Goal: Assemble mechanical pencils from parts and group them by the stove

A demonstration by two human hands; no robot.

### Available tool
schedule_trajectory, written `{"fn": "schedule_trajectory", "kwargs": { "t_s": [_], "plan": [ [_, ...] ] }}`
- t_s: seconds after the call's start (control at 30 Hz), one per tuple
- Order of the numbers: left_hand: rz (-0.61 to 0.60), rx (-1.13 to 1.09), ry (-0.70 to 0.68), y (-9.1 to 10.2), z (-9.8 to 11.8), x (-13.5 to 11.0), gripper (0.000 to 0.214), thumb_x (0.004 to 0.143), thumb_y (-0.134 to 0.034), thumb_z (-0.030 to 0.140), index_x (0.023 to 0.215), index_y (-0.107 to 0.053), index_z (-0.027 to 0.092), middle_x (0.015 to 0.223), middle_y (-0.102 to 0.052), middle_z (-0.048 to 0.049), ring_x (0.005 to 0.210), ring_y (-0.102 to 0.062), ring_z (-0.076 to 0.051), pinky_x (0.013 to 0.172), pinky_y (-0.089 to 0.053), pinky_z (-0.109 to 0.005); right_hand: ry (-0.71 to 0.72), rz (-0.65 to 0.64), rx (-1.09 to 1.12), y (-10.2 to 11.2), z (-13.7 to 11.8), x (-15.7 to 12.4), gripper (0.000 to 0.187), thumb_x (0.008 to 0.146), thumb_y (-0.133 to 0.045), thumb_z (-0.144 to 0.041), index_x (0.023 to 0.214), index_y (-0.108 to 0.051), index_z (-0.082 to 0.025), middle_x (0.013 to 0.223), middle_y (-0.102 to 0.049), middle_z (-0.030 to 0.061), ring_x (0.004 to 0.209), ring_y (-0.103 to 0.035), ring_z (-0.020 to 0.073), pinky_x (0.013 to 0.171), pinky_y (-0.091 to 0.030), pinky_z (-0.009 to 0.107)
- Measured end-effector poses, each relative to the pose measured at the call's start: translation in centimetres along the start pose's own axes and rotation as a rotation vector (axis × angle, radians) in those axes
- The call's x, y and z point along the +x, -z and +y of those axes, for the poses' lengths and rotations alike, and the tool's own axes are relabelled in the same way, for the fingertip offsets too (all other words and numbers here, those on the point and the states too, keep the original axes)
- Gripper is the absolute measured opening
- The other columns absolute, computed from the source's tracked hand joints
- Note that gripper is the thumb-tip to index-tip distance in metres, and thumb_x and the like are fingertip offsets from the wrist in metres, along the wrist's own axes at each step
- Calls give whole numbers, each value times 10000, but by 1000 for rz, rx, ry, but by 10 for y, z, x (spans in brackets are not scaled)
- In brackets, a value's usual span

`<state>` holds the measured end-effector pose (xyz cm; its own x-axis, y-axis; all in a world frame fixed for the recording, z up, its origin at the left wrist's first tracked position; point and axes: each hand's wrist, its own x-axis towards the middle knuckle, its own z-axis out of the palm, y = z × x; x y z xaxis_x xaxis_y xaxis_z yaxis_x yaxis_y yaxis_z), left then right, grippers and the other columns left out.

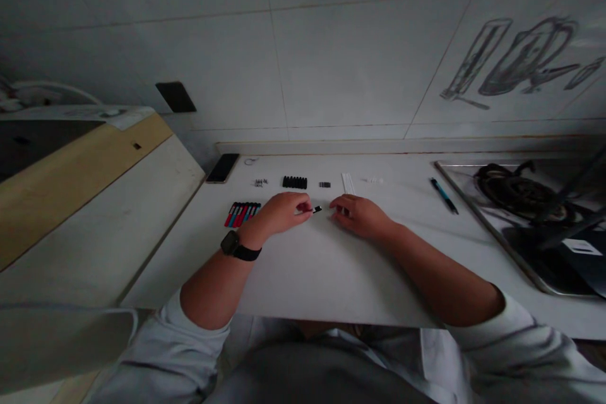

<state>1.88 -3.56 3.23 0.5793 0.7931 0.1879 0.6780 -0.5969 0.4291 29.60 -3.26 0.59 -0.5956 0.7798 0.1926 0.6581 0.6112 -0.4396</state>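
My left hand [286, 211], with a dark watch on its wrist, pinches a small black-and-white piece [317, 209] between thumb and fingertips; its exact kind is too small to tell. Just to the right, my right hand [357, 214] is loosely curled, fingers and thumb apart, with nothing visible in them. It lies just below some thin white rods [348, 183]. Behind my hands stand a row of black ribbed pieces [294, 182] and a cluster of small dark pieces [324, 184]. Red, blue and dark slim sticks [240, 214] lie left of my left hand.
Small metal parts [260, 183] and tiny clear pieces [373, 180] lie along the back of the white table [331, 284]. A phone [222, 168] rests at the left corner. At right are a blue-black pen [444, 196] and a metal-rimmed stove [487, 227].
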Motion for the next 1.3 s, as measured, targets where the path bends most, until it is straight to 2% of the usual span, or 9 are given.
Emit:
{"fn": "schedule_trajectory", "kwargs": {
  "t_s": [0.13, 0.27, 0.43, 0.6, 0.8, 0.87, 1.03, 1.17, 1.3],
  "plan": [
    [86, -3, -150, -11, 9, 4, 44, 914, -700, 201, 958, -700, 207, 945, -720, -36, 893, -662, -196, 835, -488, -321, 58, 68, 64, -2, -11, 0, 217, 968, -644, -312, 1152, -698, -210, 1039, -707, 78, 843, -661, 174, 801, -496, 296],
    [176, -107, -164, -18, 15, 6, 77, 906, -736, 218, 979, -715, 216, 974, -723, -44, 945, -666, -207, 892, -505, -349, 93, 98, 83, -3, -14, 0, 145, 970, -634, -272, 1059, -721, -198, 994, -701, 74, 850, -662, 173, 788, -495, 289],
    [347, -607, 41, -23, 24, 15, 323, 864, -780, 251, 1170, -687, 203, 982, -729, -49, 899, -681, -177, 862, -536, -317, 57, 156, 267, -5, -15, 4, 141, 967, -623, -275, 1032, -717, -192, 944, -694, 59, 751, -633, 138, 713, -497, 258],
    [362, -985, 192, -29, 32, 31, 259, 815, -816, 343, 968, -708, 164, 952, -727, -50, 893, -678, -161, 851, -535, -290, 3, 200, 409, -12, -11, 7, 195, 966, -626, -363, 1007, -700, -188, 928, -702, 53, 732, -618, 137, 683, -496, 250],
    [480, -1292, 387, -40, 22, 34, 407, 741, -877, 416, 1009, -693, 171, 936, -706, -35, 845, -675, -147, 778, -551, -273, -81, 190, 334, -19, -1, 8, 168, 974, -591, -298, 940, -724, -202, 854, -723, 31, 705, -605, 138, 688, -457, 259],
    [462, -1275, 381, -47, 14, 32, 405, 730, -884, 406, 1006, -698, 174, 938, -702, -31, 841, -672, -145, 786, -564, -282, -78, 166, 316, -20, 2, 8, 136, 957, -608, -271, 959, -725, -202, 863, -723, 30, 710, -607, 136, 696, -459, 258],
    [252, -1014, 361, -59, 0, 28, 316, 744, -871, 365, 936, -723, 163, 901, -719, -60, 797, -675, -158, 652, -537, -242, -98, 169, 227, -19, 6, 8, 130, 931, -626, -230, 1008, -726, -196, 940, -726, 54, 753, -625, 143, 724, -472, 265],
    [243, -1075, 414, -59, -2, 27, 334, 786, -836, 380, 1005, -709, 163, 929, -720, -67, 775, -690, -159, 565, -509, -217, -105, 160, 185, -17, 9, 7, 148, 933, -613, -212, 1021, -731, -197, 953, -724, 55, 755, -623, 144, 739, -472, 270],
    [231, -1110, 471, -57, 0, 26, 337, 785, -843, 375, 997, -690, 163, 911, -715, -60, 731, -693, -145, 520, -482, -194, -83, 144, 195, -15, 5, 7, 165, 968, -588, -254, 1008, -737, -194, 938, -724, 59, 752, -619, 146, 738, -469, 273]
  ]
}}
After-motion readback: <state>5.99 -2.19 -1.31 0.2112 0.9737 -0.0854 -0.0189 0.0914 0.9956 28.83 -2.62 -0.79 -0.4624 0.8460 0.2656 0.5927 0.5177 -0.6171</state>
